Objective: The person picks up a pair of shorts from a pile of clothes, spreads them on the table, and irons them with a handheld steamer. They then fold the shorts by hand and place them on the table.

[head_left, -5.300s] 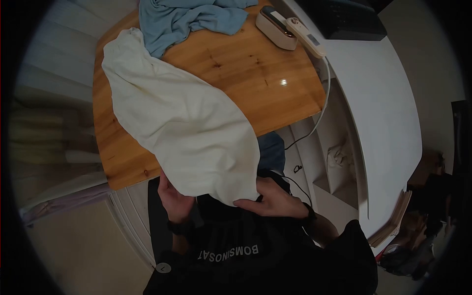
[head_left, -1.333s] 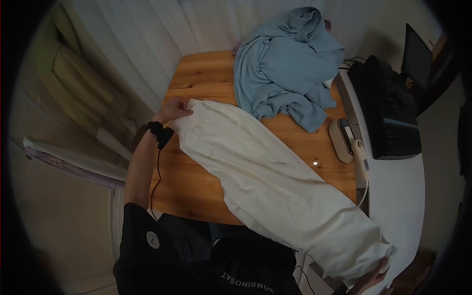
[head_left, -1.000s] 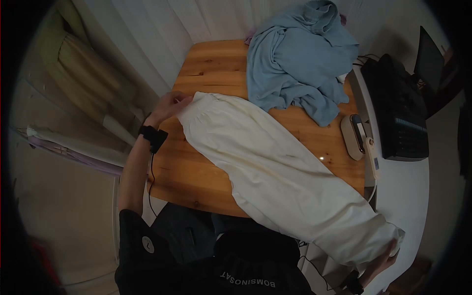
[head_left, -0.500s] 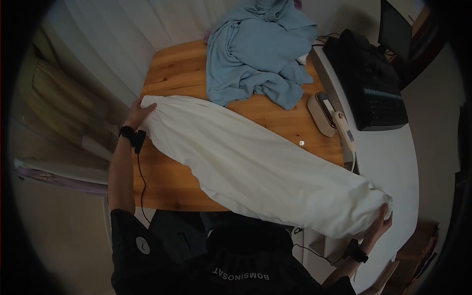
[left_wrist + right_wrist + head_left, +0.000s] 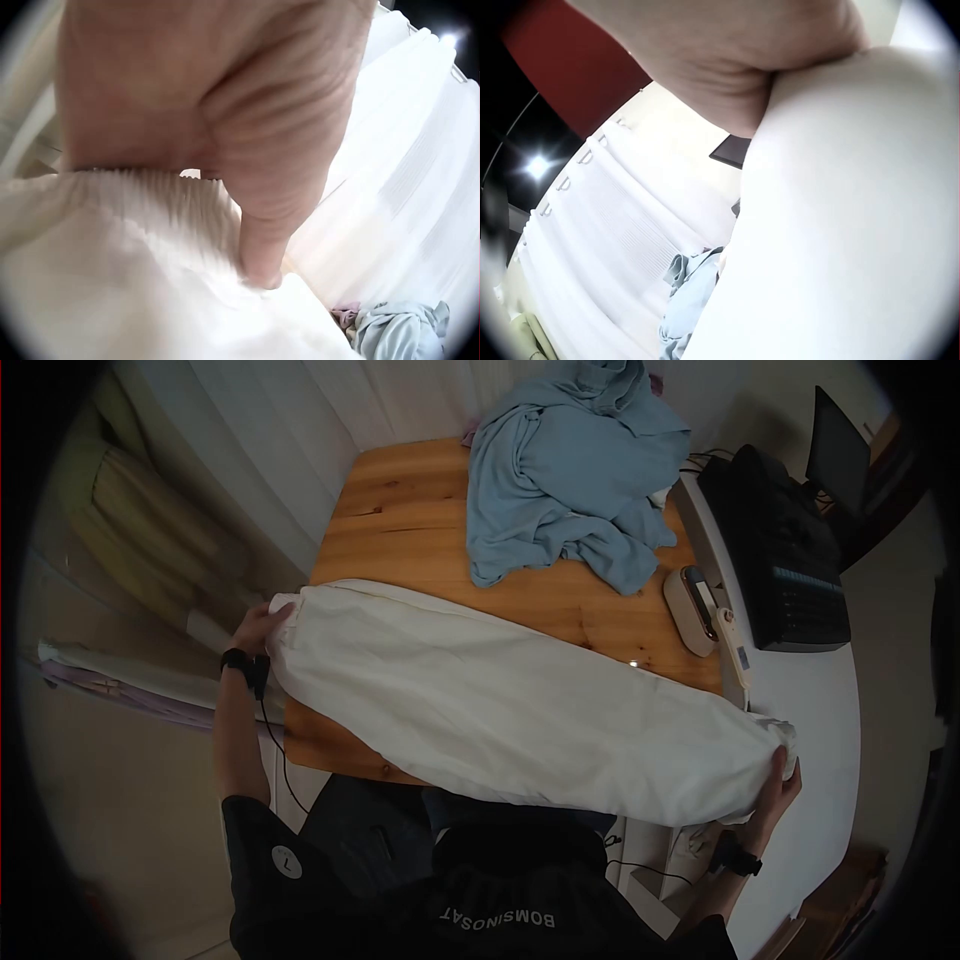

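Note:
A long white garment (image 5: 520, 710) stretches across the wooden table (image 5: 400, 510) and past its front edge, held at both ends. My left hand (image 5: 262, 628) pinches its gathered end at the table's left side; in the left wrist view the thumb of that hand (image 5: 217, 105) presses on the elastic band of the white cloth (image 5: 135, 277). At the far end, over the white desk, my right hand (image 5: 775, 792) grips the cloth with the thumb on top. The right wrist view shows the hand (image 5: 735, 60) against the white fabric (image 5: 847, 210), its fingertips hidden.
A crumpled light blue garment (image 5: 570, 470) lies at the table's back. By its right edge are a beige case (image 5: 690, 610) and a corded handheld device (image 5: 735, 645). A black keyboard-like machine (image 5: 780, 560) stands on the white desk (image 5: 810, 730). Curtains hang behind and left.
The garment, earlier bunched toward my body with both hands at its near end, now lies stretched sideways. Over the last second my left hand has come nearer the body, and the cloth is flatter.

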Demonstrator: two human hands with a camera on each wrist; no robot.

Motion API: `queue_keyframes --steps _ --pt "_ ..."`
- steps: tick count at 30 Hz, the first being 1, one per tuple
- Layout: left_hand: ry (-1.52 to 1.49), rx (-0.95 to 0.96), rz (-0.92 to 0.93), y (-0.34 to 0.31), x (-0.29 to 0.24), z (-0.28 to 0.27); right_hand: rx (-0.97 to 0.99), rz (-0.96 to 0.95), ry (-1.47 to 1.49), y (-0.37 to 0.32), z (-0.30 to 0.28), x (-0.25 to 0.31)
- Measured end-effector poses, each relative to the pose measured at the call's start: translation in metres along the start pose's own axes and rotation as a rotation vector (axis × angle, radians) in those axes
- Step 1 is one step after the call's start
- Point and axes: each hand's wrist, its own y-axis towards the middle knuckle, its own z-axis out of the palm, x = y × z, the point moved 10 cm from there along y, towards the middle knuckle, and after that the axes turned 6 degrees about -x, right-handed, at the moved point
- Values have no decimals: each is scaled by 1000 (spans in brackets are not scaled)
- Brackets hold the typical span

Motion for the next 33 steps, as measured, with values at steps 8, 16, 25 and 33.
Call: queue_keyframes --steps 8,16,25,33 --pt "-129 109 -71 25 14 9 97 -101 -148 33 -11 -17" --pt "-203 83 198 -6 -87 20 -81 -95 -85 37 -39 13" --pt "208 -185 418 72 -71 58 55 22 -138 59 -36 -55" --pt "180 -15 33 50 -46 44 100 131 -49 20 -24 6"
